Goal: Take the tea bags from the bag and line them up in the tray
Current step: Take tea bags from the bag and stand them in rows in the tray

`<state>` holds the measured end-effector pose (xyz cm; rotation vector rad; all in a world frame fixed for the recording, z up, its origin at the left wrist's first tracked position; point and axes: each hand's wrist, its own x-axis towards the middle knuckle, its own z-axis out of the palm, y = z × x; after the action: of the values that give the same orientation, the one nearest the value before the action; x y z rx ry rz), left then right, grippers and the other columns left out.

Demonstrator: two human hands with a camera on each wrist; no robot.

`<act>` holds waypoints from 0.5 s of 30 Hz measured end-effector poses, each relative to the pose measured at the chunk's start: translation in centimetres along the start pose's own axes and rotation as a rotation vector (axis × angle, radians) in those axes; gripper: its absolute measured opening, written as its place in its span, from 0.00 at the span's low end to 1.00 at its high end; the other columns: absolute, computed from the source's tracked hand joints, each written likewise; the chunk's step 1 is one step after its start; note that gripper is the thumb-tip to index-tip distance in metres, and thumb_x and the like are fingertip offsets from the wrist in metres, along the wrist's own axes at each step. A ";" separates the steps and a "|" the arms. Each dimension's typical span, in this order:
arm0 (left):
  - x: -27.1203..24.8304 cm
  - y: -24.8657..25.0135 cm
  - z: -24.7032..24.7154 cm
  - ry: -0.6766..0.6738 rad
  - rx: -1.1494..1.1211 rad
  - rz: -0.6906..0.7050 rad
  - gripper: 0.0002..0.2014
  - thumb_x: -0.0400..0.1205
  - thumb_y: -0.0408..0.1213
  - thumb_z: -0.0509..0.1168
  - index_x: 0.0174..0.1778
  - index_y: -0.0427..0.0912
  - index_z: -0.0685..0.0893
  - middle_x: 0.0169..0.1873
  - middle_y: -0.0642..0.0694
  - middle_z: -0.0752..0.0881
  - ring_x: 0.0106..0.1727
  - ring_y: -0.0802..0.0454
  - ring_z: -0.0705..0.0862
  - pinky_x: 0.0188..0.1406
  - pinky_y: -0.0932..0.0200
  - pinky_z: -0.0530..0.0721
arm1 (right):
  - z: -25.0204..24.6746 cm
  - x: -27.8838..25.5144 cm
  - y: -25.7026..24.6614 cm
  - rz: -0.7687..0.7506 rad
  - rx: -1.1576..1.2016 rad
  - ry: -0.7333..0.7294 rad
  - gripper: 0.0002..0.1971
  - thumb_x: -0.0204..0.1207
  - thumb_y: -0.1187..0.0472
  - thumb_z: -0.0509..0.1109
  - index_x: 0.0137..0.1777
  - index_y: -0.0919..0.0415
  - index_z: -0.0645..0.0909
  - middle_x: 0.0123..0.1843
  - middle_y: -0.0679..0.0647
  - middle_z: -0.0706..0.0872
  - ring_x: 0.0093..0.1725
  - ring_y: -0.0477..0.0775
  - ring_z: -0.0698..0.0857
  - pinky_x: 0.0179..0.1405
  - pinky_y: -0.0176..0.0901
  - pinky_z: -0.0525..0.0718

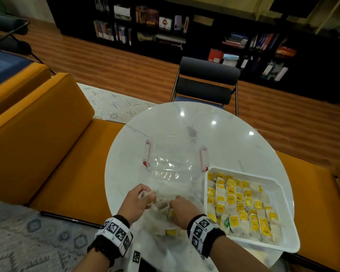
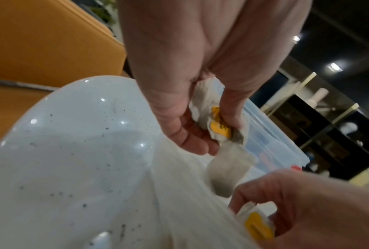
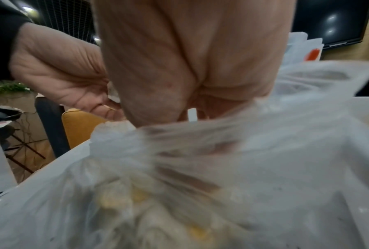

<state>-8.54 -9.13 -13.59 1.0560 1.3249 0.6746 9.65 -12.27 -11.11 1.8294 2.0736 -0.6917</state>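
Tea bags (image 2: 218, 128) are clutched in the left hand (image 1: 139, 200) above the plastic bag (image 1: 161, 218); another is pinched by the right hand (image 1: 182, 210) — likely for the nearly full tray (image 1: 283, 247), kept near right.

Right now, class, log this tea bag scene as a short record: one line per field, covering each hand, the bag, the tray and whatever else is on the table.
left hand: grips a few tea bags with yellow tags
right hand: inside the bag's mouth, pinching a tea bag
plastic bag: clear, lying on the table, more tea bags inside
tray: white, right of the bag, rows of tea bags nearly filling it
clear container: red clips, behind the bag
table: round, white marble
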 end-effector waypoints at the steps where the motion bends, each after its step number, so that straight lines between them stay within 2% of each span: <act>1: -0.1 0.2 0.0 0.019 -0.079 -0.009 0.07 0.82 0.33 0.72 0.47 0.36 0.80 0.47 0.36 0.88 0.47 0.45 0.89 0.43 0.57 0.89 | -0.1 0.1 0.1 0.004 0.003 0.013 0.15 0.83 0.61 0.63 0.67 0.61 0.81 0.67 0.60 0.80 0.66 0.64 0.81 0.65 0.50 0.77; 3: -0.1 0.7 -0.1 0.019 -0.234 -0.036 0.06 0.82 0.32 0.71 0.48 0.36 0.80 0.50 0.34 0.87 0.50 0.42 0.89 0.44 0.55 0.89 | -0.3 0.2 0.3 0.018 0.061 0.030 0.15 0.81 0.61 0.64 0.65 0.62 0.83 0.66 0.60 0.83 0.65 0.63 0.82 0.64 0.47 0.78; 6: -0.5 1.3 0.0 -0.071 -0.446 -0.072 0.06 0.83 0.29 0.69 0.53 0.35 0.81 0.52 0.34 0.86 0.50 0.40 0.89 0.45 0.53 0.90 | -1.3 0.0 1.1 0.042 0.238 0.047 0.12 0.76 0.62 0.69 0.57 0.64 0.85 0.61 0.59 0.85 0.60 0.60 0.83 0.57 0.44 0.80; 7: -0.8 1.5 0.1 -0.111 -0.500 -0.076 0.09 0.82 0.29 0.69 0.57 0.35 0.82 0.52 0.35 0.86 0.49 0.41 0.89 0.46 0.53 0.90 | -1.8 -0.2 1.5 0.042 0.295 0.059 0.11 0.74 0.61 0.72 0.53 0.64 0.86 0.57 0.58 0.86 0.57 0.59 0.85 0.54 0.43 0.83; 9: -1.0 1.7 0.3 -0.192 -0.574 -0.090 0.17 0.79 0.32 0.72 0.64 0.38 0.83 0.52 0.36 0.87 0.49 0.43 0.88 0.50 0.51 0.90 | -2.9 -0.9 2.5 0.037 0.441 0.100 0.07 0.68 0.60 0.78 0.43 0.62 0.88 0.44 0.53 0.89 0.43 0.52 0.87 0.43 0.44 0.88; 10: -1.1 1.8 0.5 -0.234 -0.597 -0.094 0.21 0.76 0.35 0.75 0.66 0.39 0.84 0.52 0.37 0.87 0.51 0.43 0.87 0.53 0.50 0.90 | -3.4 -1.4 2.8 0.031 0.493 0.124 0.06 0.67 0.60 0.79 0.40 0.60 0.88 0.39 0.50 0.87 0.37 0.48 0.85 0.36 0.41 0.86; 11: -1.1 1.8 0.6 -0.273 -0.619 -0.100 0.25 0.73 0.40 0.80 0.66 0.41 0.86 0.52 0.37 0.87 0.52 0.42 0.86 0.55 0.48 0.89 | -3.9 -1.8 3.2 0.020 0.516 0.148 0.07 0.66 0.59 0.81 0.40 0.59 0.88 0.38 0.48 0.85 0.35 0.44 0.83 0.31 0.34 0.82; 12: -1.1 1.8 0.7 -0.307 -0.635 -0.107 0.30 0.67 0.44 0.85 0.65 0.41 0.87 0.52 0.37 0.86 0.54 0.42 0.85 0.57 0.47 0.88 | -4.4 -2.1 3.4 0.005 0.519 0.164 0.08 0.65 0.58 0.82 0.42 0.58 0.89 0.40 0.48 0.84 0.37 0.44 0.82 0.31 0.31 0.77; 13: -1.1 1.8 0.9 -0.333 -0.643 -0.109 0.35 0.61 0.48 0.88 0.63 0.41 0.89 0.52 0.37 0.86 0.54 0.42 0.84 0.58 0.46 0.87 | -4.8 -2.4 3.6 -0.013 0.519 0.173 0.10 0.65 0.57 0.83 0.44 0.58 0.89 0.43 0.50 0.84 0.40 0.46 0.83 0.33 0.30 0.76; 15: -1.1 2.2 1.2 -0.379 -0.626 -0.103 0.37 0.57 0.50 0.89 0.61 0.40 0.89 0.51 0.37 0.84 0.54 0.42 0.84 0.58 0.46 0.87 | -5.4 -2.7 4.0 -0.054 0.525 0.204 0.08 0.65 0.57 0.82 0.43 0.57 0.89 0.42 0.48 0.84 0.41 0.44 0.82 0.36 0.29 0.76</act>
<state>-7.19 -9.45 -11.29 0.5618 0.7541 0.7057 14.50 -11.40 -5.86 2.1975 2.2242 -1.2031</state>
